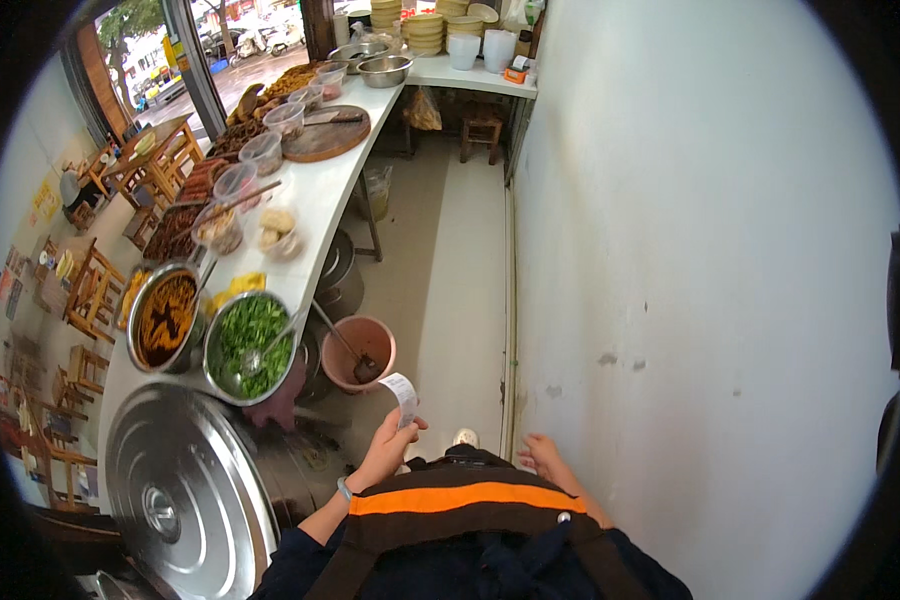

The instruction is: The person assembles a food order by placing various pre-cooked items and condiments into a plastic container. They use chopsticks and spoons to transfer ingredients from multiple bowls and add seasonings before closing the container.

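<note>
My left hand (390,445), closed, pinches a small curled paper receipt (401,392) upright in front of my body. A thin band circles that wrist. My right hand (542,456) hangs low near the wall, its fingers loosely bent and apart, with nothing visible in it. Just ahead of my left hand stands a pink bucket (332,345) with a long-handled ladle leaning inside. At the counter's near end a metal bowl of chopped greens (249,342) holds a spoon. Beside it is a metal pot of dark reddish-orange sauce (166,318).
A big lidded steel pot (185,490) stands at my left. Along the white counter (315,205) are clear tubs, trays of cooked food and a round chopping board (326,134) with a knife. A narrow aisle runs to a wooden stool (481,130). The white wall (690,250) borders the right.
</note>
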Motion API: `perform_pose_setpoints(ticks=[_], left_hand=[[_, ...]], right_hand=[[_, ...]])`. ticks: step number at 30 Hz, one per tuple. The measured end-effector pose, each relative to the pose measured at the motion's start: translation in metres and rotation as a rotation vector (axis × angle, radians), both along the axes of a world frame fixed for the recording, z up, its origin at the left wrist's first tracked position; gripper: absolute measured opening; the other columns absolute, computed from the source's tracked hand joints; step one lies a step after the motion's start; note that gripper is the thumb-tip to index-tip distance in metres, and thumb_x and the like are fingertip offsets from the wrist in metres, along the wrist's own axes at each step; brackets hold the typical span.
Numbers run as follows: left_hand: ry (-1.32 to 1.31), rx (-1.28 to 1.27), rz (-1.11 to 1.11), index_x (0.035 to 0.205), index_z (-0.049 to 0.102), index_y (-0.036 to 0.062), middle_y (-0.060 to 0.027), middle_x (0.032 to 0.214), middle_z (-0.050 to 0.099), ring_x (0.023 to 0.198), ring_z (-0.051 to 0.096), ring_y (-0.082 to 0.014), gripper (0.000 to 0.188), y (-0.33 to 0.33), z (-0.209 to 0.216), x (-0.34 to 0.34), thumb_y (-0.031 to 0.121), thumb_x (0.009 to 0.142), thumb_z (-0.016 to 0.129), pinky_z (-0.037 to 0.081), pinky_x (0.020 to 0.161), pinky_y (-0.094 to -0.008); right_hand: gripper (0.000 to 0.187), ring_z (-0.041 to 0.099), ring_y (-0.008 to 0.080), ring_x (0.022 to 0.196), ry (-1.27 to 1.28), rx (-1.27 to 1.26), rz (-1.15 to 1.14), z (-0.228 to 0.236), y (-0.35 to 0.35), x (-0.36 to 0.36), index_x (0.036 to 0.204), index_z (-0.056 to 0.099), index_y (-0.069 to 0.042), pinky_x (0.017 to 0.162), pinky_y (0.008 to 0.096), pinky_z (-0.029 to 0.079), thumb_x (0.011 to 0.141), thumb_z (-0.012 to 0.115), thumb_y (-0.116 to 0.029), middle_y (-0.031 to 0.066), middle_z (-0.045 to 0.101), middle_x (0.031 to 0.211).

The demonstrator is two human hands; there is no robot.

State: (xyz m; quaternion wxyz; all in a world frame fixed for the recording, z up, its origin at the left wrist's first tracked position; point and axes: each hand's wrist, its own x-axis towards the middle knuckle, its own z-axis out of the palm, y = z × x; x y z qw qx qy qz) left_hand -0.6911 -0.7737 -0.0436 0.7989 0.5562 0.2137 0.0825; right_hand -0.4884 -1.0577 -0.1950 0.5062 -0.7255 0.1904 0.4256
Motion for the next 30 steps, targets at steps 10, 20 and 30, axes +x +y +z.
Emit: perform_pose_setpoints(ticks=[10, 20, 30], left_hand=[[0.158, -0.130, 0.452, 0.132, 0.043, -0.0009, -0.0026, 0.092, 0.055, 0.075, 0.050, -0.0100, 0.049, 0.125, 0.005, 0.159, 0.010, 0.088, 0.059, 0.043, 0.068, -0.0248], [0.028, -0.210, 0.389, 0.130, 0.046, -0.0013, -0.0001, 0.085, 0.053, 0.075, 0.047, -0.0089, 0.041, 0.326, -0.034, 0.422, 0.016, 0.093, 0.052, 0.040, 0.070, -0.0233], [0.054, -0.185, 0.006, 0.113, 0.049, -0.0034, -0.0113, 0.098, 0.064, 0.087, 0.062, -0.0179, 0.023, 0.424, -0.045, 0.696, 0.011, 0.097, 0.045, 0.050, 0.081, -0.0321]], right_hand=[[0.047, 0.057, 0.0152, 0.088, -0.205, 0.240, 0.400, 0.053, 0.281, 0.293, 0.129, 0.048, -0.002, 0.069, 0.0285, 0.048, 0.091, 0.055, -0.030, 0.0080, 0.059, 0.111], [0.033, 0.048, 0.0120, 0.058, -0.027, 0.215, 0.187, 0.009, 0.377, 0.502, 0.106, 0.057, -0.003, 0.052, 0.0270, 0.042, 0.095, 0.049, -0.033, 0.0054, 0.059, 0.077], [0.053, 0.045, 0.0142, 0.058, -0.044, 0.009, 0.121, -0.022, 0.446, 0.682, 0.141, 0.034, -0.007, 0.052, 0.0287, 0.041, 0.092, 0.052, -0.019, 0.0099, 0.058, 0.094]])
